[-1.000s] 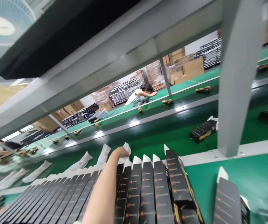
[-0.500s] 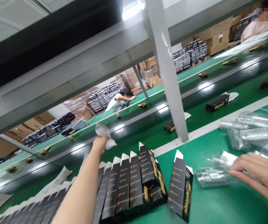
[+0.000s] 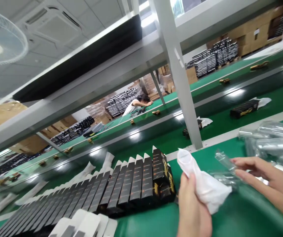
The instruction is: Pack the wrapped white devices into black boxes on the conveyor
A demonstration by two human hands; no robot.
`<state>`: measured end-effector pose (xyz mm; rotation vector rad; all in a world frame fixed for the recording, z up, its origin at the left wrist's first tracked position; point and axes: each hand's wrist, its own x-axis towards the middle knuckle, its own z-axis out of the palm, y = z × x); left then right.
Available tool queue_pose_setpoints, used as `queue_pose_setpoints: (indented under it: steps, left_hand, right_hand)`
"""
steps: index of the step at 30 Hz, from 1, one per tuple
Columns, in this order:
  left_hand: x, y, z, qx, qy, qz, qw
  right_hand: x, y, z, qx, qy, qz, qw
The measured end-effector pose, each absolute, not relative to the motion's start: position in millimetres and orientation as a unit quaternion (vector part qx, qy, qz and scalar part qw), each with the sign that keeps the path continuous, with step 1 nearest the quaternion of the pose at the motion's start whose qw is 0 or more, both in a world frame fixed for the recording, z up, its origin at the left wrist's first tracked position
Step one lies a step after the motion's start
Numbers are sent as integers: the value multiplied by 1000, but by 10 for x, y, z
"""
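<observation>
My left hand [image 3: 193,209] is closed around a white wrapped pouch [image 3: 202,186], raised over the green worktop [image 3: 151,220]. What the pouch contains is hidden. My right hand [image 3: 267,181], to the right of it, pinches a clear plastic shell [image 3: 224,159] between thumb and fingers. Another clear plastic shell [image 3: 226,179] lies just below, partly covered by the pouch and fingers. Left of my hands stands a long row of black boxes [image 3: 133,181] with white flaps up. One black box [image 3: 159,164] rests on top at the row's near end.
Clear plastic shells [image 3: 276,141] are heaped at the right. A grey post [image 3: 185,89] rises at the bench edge. Beyond, a green conveyor [image 3: 217,115] carries a black box [image 3: 245,108] and white pouches. White flat cartons [image 3: 87,223] lie in front. A person [image 3: 136,104] leans over the far side.
My left hand has come back from over the conveyor to my right hand, bringing the white pouch. My right hand has lifted a clear plastic shell. The view has shifted.
</observation>
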<state>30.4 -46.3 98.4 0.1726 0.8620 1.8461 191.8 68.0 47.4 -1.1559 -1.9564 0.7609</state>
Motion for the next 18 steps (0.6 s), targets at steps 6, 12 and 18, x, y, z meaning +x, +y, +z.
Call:
queue_pose_setpoints:
  steps: [6,12,18]
  left_hand:
    - [594,-396,793,98,287,785,539]
    - [760,-439,591,23,343,799,493]
    - [722,-455,578,116,455,758,453]
  right_hand:
    - [1668,223,488,-364,-822,276,340]
    - [1523,49,410,-313,-865,168,355]
    - [1643,91,216,-251,-891,20,378]
